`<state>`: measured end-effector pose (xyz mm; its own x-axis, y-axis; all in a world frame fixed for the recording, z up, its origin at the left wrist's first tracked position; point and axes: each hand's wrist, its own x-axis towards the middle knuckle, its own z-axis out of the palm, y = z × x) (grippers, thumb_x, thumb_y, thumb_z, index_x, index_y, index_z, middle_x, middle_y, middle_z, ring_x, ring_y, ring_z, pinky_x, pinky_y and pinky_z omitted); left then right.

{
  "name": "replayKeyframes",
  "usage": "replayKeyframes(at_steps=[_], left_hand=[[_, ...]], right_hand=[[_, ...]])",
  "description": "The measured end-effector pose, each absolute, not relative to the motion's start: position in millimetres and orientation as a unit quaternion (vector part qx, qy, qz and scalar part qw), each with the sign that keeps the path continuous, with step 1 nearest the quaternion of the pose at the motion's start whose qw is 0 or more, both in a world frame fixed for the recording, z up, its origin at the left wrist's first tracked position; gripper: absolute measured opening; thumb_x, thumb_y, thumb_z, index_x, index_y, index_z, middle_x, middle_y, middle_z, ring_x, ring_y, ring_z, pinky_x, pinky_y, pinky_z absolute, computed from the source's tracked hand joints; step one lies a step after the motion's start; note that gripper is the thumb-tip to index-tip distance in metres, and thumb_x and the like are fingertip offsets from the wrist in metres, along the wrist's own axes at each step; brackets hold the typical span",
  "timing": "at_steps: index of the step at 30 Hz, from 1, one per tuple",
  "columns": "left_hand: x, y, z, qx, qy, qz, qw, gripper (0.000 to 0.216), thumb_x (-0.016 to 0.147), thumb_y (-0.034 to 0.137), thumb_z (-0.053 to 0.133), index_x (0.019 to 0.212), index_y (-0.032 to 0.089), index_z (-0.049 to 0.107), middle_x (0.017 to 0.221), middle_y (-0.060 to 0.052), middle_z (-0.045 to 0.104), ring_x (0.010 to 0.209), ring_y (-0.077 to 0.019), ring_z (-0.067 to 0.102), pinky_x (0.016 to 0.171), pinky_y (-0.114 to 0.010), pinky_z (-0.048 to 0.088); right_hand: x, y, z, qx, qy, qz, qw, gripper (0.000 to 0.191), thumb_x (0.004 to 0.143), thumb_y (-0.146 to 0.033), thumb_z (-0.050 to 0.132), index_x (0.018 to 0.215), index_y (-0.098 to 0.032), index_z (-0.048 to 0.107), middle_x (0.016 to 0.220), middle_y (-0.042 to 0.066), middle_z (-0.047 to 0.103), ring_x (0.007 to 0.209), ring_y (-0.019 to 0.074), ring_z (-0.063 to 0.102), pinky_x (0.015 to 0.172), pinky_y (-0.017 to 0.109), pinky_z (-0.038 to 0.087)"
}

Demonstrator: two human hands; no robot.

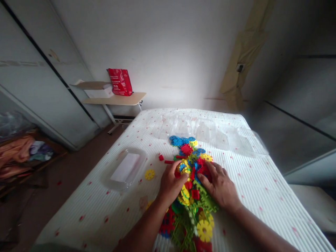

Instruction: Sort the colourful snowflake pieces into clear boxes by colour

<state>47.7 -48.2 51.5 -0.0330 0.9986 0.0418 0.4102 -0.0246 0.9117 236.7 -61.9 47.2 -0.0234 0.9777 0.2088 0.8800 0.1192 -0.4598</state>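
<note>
A heap of plastic building pieces lies between my two hands. My left hand [170,181] curls its thumb and fingers around several yellow snowflake discs [187,167], with some blue among them. My right hand [222,184] rests on the other side of the heap, thumb and fingers apart over red pieces [204,170]. Green toothed pieces [205,198] lie below it. Blue discs [181,140] are piled at the far end, beside a red square piece [186,149]. One loose yellow disc [149,174] is left of my left hand. More yellow discs [204,230] lie nearer me.
A clear plastic container [140,164] with a white paper inside stands at the left. Several clear containers [210,133] line the far side of the cloth-covered table [102,210]. Beyond, a small table [123,99] holds a red bag [120,82] and a white box [98,92].
</note>
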Motion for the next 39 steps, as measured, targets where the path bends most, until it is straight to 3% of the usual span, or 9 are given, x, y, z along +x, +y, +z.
replayKeyframes(at_steps=[4,9,12,21,30,35,39], left_hand=[[56.1,-46.0,51.2,0.513,0.56,0.463,0.457,0.048,0.064,0.019,0.06,0.112,0.023,0.057,0.106,-0.003,0.064,0.1,-0.0211,0.058,0.084,-0.032,0.046],[63.2,-42.3,54.5,0.391,0.46,0.507,0.615,0.044,0.062,0.018,0.058,0.106,0.019,0.058,0.083,-0.001,0.067,0.075,-0.0162,0.062,0.066,-0.025,0.048],[65.0,-38.0,64.0,0.363,0.425,0.522,0.644,0.039,0.059,0.017,0.059,0.098,0.018,0.061,0.074,0.001,0.065,0.064,-0.0128,0.059,0.058,-0.022,0.046],[55.4,-34.2,99.0,0.411,0.447,0.527,0.594,0.033,0.058,0.019,0.063,0.09,0.015,0.064,0.07,0.001,0.061,0.061,-0.0115,0.055,0.058,-0.021,0.043],[70.4,-31.8,99.6,0.588,0.477,0.489,0.433,0.028,0.065,0.021,0.063,0.093,0.018,0.065,0.094,-0.005,0.063,0.085,-0.0183,0.058,0.077,-0.03,0.046],[86.4,-25.5,88.4,0.615,0.499,0.483,0.372,0.012,0.06,0.021,0.067,0.071,0.016,0.062,0.081,-0.003,0.059,0.081,-0.0176,0.056,0.076,-0.03,0.045],[86.9,-26.8,87.9,0.607,0.498,0.489,0.381,0.01,0.062,0.019,0.063,0.071,0.017,0.058,0.079,-0.001,0.057,0.079,-0.0165,0.055,0.074,-0.028,0.044]], right_hand=[[224.3,-58.0,49.4,-0.665,-0.694,0.11,0.255,0.053,0.083,-0.057,0.043,0.127,-0.027,0.046,0.12,0.012,0.053,0.106,0.0302,0.051,0.082,0.046,0.046],[211.2,-51.9,53.0,-0.645,-0.681,0.171,0.302,0.052,0.086,-0.055,0.038,0.124,-0.021,0.048,0.115,0.013,0.057,0.108,0.03,0.052,0.088,0.045,0.043],[206.5,-46.4,54.3,-0.627,-0.661,0.222,0.348,0.052,0.087,-0.055,0.037,0.124,-0.021,0.048,0.117,0.012,0.057,0.112,0.0281,0.051,0.093,0.042,0.041],[219.9,-30.4,55.6,-0.582,-0.685,0.239,0.367,0.042,0.086,-0.051,0.044,0.111,-0.021,0.059,0.106,0.008,0.063,0.102,0.024,0.055,0.09,0.041,0.043],[236.7,-29.3,60.9,-0.522,-0.71,0.266,0.391,0.038,0.091,-0.042,0.034,0.109,-0.02,0.058,0.11,0.008,0.062,0.107,0.0227,0.054,0.094,0.039,0.043],[243.0,-32.1,53.6,-0.523,-0.712,0.256,0.391,0.03,0.086,-0.033,0.039,0.101,-0.021,0.061,0.098,0.008,0.065,0.095,0.023,0.058,0.085,0.039,0.048],[248.9,-30.5,43.9,-0.552,-0.687,0.247,0.403,0.033,0.082,-0.031,0.041,0.107,-0.02,0.06,0.109,0.009,0.063,0.102,0.0232,0.057,0.09,0.041,0.045]])
